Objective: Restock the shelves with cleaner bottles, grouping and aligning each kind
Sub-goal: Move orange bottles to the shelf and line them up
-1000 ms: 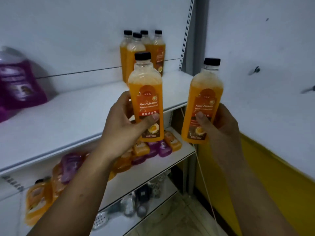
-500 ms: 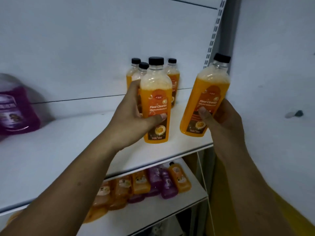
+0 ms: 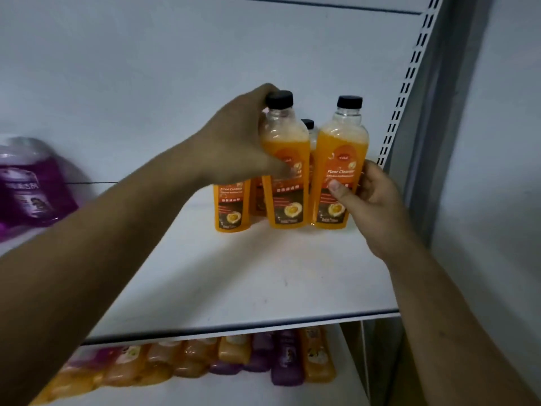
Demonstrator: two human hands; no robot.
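1. Left bottle (image 3: 285, 183): orange floor cleaner with a black cap, upright at the back right of the upper shelf (image 3: 263, 273). Its base is level with the shelf surface; can't tell if its weight is down.
2. Left hand (image 3: 234, 142): the grip is closed round the left bottle's shoulder, thumb across the label front, fingers curled behind the neck up by the cap.
3. Right bottle (image 3: 336, 171): same kind, upright, just beside the left bottle, sides touching or nearly so. Base is level with the shelf too.
4. Right hand (image 3: 371, 200): the grip wraps the right bottle's lower half, thumb pressed on the label front, fingers round the right side.
5. Third orange bottle (image 3: 232, 209) stands on the shelf just left of the left bottle, its top half hidden by the left hand.
6. Rear bottle (image 3: 308, 123): only the cap and neck show, between the two held bottles. More orange label peeks out lower down behind them.
7. Edges: back panel (image 3: 146, 68) is near behind the group. Slotted upright (image 3: 408, 80) and side wall (image 3: 497, 142) close off the right, near the right hand.
8. Open room: bare shelf from the bottles forward to the front edge, and leftward along the back.
9. Purple jug (image 3: 29, 186) sits at far left on the same shelf, well apart, blurred.
10. Lower shelf (image 3: 205, 394): a row of orange and purple packs (image 3: 234, 358) lying down, blurred, partly under the upper shelf's front edge.
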